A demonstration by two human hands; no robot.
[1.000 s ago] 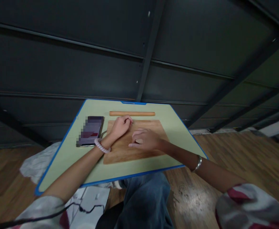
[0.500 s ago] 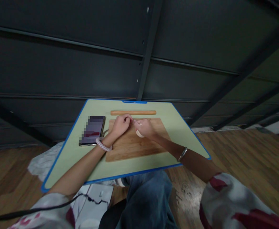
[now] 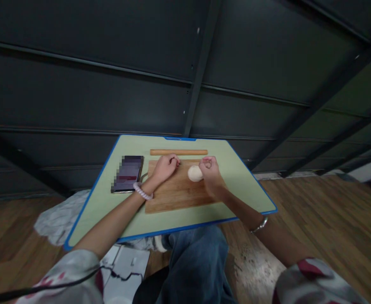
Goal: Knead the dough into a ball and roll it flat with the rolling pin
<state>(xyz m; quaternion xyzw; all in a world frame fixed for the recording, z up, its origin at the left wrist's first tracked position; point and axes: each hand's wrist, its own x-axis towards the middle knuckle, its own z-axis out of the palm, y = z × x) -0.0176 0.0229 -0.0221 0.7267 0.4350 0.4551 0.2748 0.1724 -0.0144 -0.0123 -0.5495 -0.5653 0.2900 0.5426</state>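
Observation:
A round, pale ball of dough [image 3: 195, 173] rests on the wooden cutting board [image 3: 173, 196] between my two hands. My left hand [image 3: 166, 166], with a twisted pale band at the wrist, is over the board's left part, fingers curled in; what they hold, if anything, is hidden. To the right of the dough is my right hand [image 3: 211, 172], its fingers drawn together in a pinch close beside or touching the dough's edge. Anything between those fingertips is too small to make out. Behind the board lies a wooden rolling pin [image 3: 179, 152].
A phone [image 3: 127, 174] with a blurred screen lies left of the board on the pale green folding table [image 3: 249, 190], which has a blue rim. Dark panels [image 3: 135, 109] stand behind it. A black cable [image 3: 115, 275] hangs at lower left, above a white box [image 3: 131, 261].
My hands met above the board earlier and are now apart. The right hand has shifted to the right, bringing the dough into fuller view. My left hand remains near the same spot.

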